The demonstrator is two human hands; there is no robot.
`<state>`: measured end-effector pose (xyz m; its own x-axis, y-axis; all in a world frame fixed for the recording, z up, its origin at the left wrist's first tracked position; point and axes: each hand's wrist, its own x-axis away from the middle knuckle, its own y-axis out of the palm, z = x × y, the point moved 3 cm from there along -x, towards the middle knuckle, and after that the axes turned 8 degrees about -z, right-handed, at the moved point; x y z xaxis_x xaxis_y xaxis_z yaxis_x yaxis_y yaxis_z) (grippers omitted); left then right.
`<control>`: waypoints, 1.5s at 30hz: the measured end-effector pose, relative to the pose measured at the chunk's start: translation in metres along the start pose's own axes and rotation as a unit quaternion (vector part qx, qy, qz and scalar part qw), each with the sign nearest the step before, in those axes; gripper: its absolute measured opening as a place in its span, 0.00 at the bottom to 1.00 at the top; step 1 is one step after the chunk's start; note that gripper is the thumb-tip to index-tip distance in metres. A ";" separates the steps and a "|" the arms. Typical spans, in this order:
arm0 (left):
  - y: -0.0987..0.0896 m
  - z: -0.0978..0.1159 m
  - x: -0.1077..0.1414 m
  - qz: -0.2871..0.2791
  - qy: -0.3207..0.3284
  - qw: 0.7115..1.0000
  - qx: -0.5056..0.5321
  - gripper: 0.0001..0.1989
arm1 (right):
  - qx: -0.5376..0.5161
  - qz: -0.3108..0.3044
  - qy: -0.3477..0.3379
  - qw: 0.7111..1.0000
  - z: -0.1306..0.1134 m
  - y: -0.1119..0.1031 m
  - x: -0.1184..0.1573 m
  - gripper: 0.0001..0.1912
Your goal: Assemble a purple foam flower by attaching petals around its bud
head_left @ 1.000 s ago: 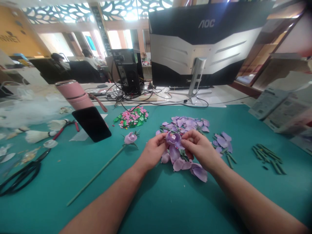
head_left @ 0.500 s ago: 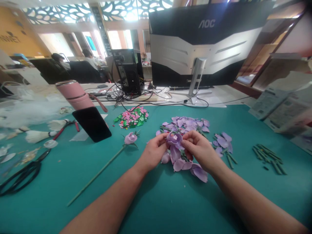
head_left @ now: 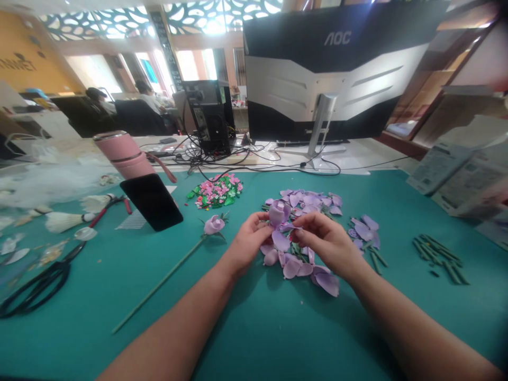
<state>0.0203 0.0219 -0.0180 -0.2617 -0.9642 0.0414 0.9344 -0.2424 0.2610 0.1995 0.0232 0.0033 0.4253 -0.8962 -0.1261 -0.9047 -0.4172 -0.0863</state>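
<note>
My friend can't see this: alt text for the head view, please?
Left hand and right hand hold a cupped purple flower over loose purple petals on a green mat; a pale pink flower, green-stemmed, lies left.

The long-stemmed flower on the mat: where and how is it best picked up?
Probably by the middle of its stem, from above, pinching across with the left hand once free: it is slim, straight and exposed, while the petalled head looks delicate.

There are two hands (head_left: 246, 243) (head_left: 332, 244), one phone (head_left: 151, 202) and one monitor (head_left: 286, 90).
</note>
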 end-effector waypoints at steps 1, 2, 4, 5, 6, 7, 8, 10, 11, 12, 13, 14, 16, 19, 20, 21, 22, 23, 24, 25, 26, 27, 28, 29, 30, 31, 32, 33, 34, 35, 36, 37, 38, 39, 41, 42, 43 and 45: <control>0.001 0.000 0.000 0.001 -0.004 1.000 0.018 0.18 | -0.004 0.009 -0.003 1.000 0.000 0.001 0.000 0.10; 0.002 0.000 0.000 0.001 -0.006 0.999 0.035 0.18 | -0.010 0.019 -0.004 1.000 0.000 0.002 0.000 0.11; 0.005 0.000 0.000 -0.005 -0.003 0.998 0.058 0.21 | -0.024 0.035 -0.006 0.999 0.000 0.005 0.000 0.12; 0.006 -0.001 -0.001 -0.007 0.003 0.998 0.061 0.23 | -0.027 0.042 -0.007 0.999 0.001 0.006 0.000 0.13; 0.007 -0.002 -0.001 -0.006 0.013 0.998 0.060 0.24 | -0.026 0.047 -0.008 0.999 0.001 0.007 0.001 0.13; 0.007 -0.002 -0.002 -0.001 0.024 0.998 0.053 0.25 | -0.020 0.053 -0.009 0.998 0.002 0.008 0.002 0.13; 0.007 -0.004 -0.002 0.006 0.034 0.998 0.044 0.25 | -0.011 0.057 -0.009 0.998 0.004 0.009 0.002 0.12; 0.007 -0.005 -0.002 0.024 0.049 0.998 0.019 0.25 | 0.012 0.059 -0.010 0.998 0.007 0.010 0.004 0.11; 0.006 -0.006 -0.002 0.032 0.055 0.998 0.003 0.24 | 0.022 0.058 -0.011 0.998 0.009 0.011 0.005 0.11; 0.006 -0.006 -0.001 0.038 0.060 0.997 -0.016 0.24 | 0.032 0.054 -0.012 0.998 0.010 0.012 0.006 0.11; 0.005 -0.006 -0.001 0.042 0.065 0.996 -0.037 0.23 | 0.041 0.049 -0.013 0.998 0.011 0.014 0.007 0.11; 0.005 -0.005 0.000 0.044 0.071 0.995 -0.059 0.22 | 0.049 0.044 -0.013 0.998 0.011 0.015 0.008 0.11; 0.003 -0.003 0.002 0.049 0.082 0.990 -0.104 0.21 | 0.062 0.032 -0.011 0.997 0.010 0.017 0.009 0.10; 0.001 0.000 0.004 0.053 0.085 0.983 -0.152 0.21 | 0.067 0.015 -0.017 0.997 0.006 0.019 0.010 0.10; 0.001 0.000 0.004 0.052 0.082 0.983 -0.158 0.21 | 0.065 0.012 -0.019 0.998 0.006 0.020 0.010 0.10; 0.001 0.000 0.004 0.049 0.078 0.983 -0.160 0.22 | 0.061 0.010 -0.020 0.998 0.006 0.020 0.010 0.11; 0.001 0.000 0.004 0.044 0.075 0.984 -0.157 0.23 | 0.057 0.008 -0.020 0.998 0.006 0.020 0.009 0.11; 0.001 -0.001 0.003 0.039 0.072 0.985 -0.151 0.24 | 0.053 0.005 -0.019 0.998 0.007 0.020 0.009 0.12; 0.001 -0.001 0.003 0.034 0.070 0.986 -0.146 0.24 | 0.048 0.002 -0.019 0.999 0.008 0.020 0.009 0.12; 0.001 -0.002 0.002 0.030 0.069 0.987 -0.143 0.24 | 0.043 0.000 -0.020 0.999 0.009 0.021 0.009 0.12; 0.000 -0.003 0.002 0.029 0.068 0.987 -0.141 0.25 | 0.039 -0.004 -0.021 0.999 0.011 0.021 0.008 0.12; -0.001 -0.004 0.001 0.028 0.070 0.988 -0.138 0.25 | 0.036 -0.008 -0.024 0.999 0.012 0.021 0.008 0.12; -0.002 -0.005 0.000 0.027 0.072 0.988 -0.132 0.25 | 0.035 -0.012 -0.027 0.999 0.012 0.021 0.008 0.11; -0.003 -0.006 -0.001 0.024 0.072 0.990 -0.122 0.26 | 0.038 -0.016 -0.032 0.999 0.013 0.022 0.008 0.10; -0.004 -0.007 -0.003 0.019 0.070 0.991 -0.108 0.26 | 0.044 -0.019 -0.038 0.998 0.012 0.022 0.009 0.10; -0.005 -0.009 -0.004 0.011 0.065 0.994 -0.091 0.27 | 0.053 -0.022 -0.045 0.997 0.011 0.022 0.009 0.09; -0.005 -0.010 -0.006 0.005 0.058 0.996 -0.071 0.28 | 0.063 -0.024 -0.054 0.996 0.008 0.021 0.009 0.08; -0.006 -0.011 -0.007 0.003 0.051 0.997 -0.052 0.28 | 0.072 -0.024 -0.063 0.995 0.006 0.020 0.009 0.08; -0.005 -0.011 -0.007 0.005 0.048 0.998 -0.033 0.28 | 0.079 -0.021 -0.073 0.994 0.003 0.018 0.008 0.08; -0.005 -0.010 -0.007 0.011 0.048 0.999 -0.013 0.28 | 0.087 -0.014 -0.082 0.993 -0.001 0.014 0.007 0.08; -0.004 -0.008 -0.007 0.019 0.049 0.999 0.009 0.27 | 0.098 -0.002 -0.087 0.991 -0.004 0.008 0.006 0.09; -0.003 -0.005 -0.006 0.029 0.049 0.998 0.031 0.26 | 0.113 0.016 -0.089 0.989 -0.006 0.000 0.004 0.09; -0.003 -0.002 -0.005 0.039 0.048 0.997 0.052 0.24 | 0.134 0.044 -0.087 0.986 -0.008 -0.012 0.002 0.09; -0.002 0.001 -0.004 0.048 0.044 0.995 0.069 0.23 | 0.161 0.078 -0.081 0.981 -0.008 -0.026 0.000 0.10; -0.001 0.006 -0.003 0.062 0.035 0.993 0.094 0.20 | 0.227 0.175 -0.067 0.956 -0.006 -0.063 -0.004 0.09; -0.001 0.007 -0.002 0.067 0.033 0.992 0.103 0.19 | 0.266 0.226 -0.058 0.935 -0.004 -0.084 -0.004 0.09; -0.002 0.009 -0.002 0.068 0.031 0.991 0.110 0.18 | 0.309 0.270 -0.038 0.911 -0.001 -0.105 -0.004 0.09; -0.002 0.009 -0.002 0.067 0.029 0.990 0.122 0.17 | 0.405 0.325 0.029 0.854 0.009 -0.144 -0.002 0.10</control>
<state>0.0163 0.0252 -0.0099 -0.1186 -0.9922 0.0389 0.8715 -0.0853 0.4830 0.3291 0.0865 0.0068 -0.1834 -0.9142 -0.3614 -0.6248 0.3923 -0.6751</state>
